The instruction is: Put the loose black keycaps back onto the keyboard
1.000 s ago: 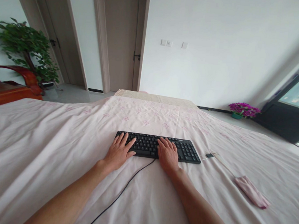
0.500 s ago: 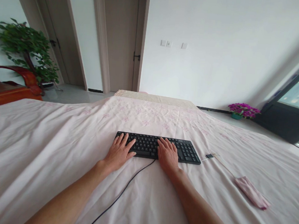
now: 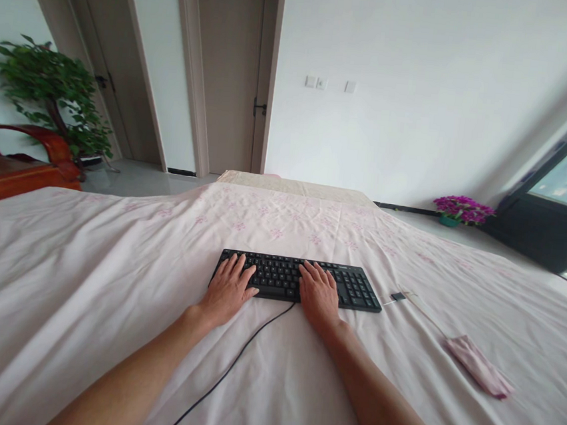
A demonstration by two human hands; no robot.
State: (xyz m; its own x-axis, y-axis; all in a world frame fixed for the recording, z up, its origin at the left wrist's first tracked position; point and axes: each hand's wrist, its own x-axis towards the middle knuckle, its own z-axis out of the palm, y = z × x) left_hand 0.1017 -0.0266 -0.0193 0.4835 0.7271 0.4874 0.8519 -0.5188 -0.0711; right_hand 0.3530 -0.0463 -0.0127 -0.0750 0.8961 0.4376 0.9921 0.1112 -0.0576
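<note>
A black keyboard [image 3: 277, 283] lies flat on a pale pink patterned cloth [image 3: 107, 276]. Over its left end rests my left hand [image 3: 228, 287], palm down, with fingers spread on the keys and the thumb near the front edge. My right hand [image 3: 318, 293] lies on the keys right of the middle, left of the number pad, its fingers stretched out and slightly apart. Neither hand grips anything; both cover some keys. A black cable [image 3: 236, 362] runs from the keyboard's front edge toward me, between my forearms.
To the right lie a small dark object [image 3: 398, 296] with a thin pale cord and a pink cloth pouch [image 3: 480, 366]. A red wooden chair [image 3: 43, 156], a leafy plant [image 3: 50, 83] and doors [image 3: 224, 66] stand beyond on the left. Purple flowers [image 3: 464, 207] sit near the right wall.
The fingers of my left hand have shifted slightly on the keys. My right hand, the keyboard and the cable look nearly the same.
</note>
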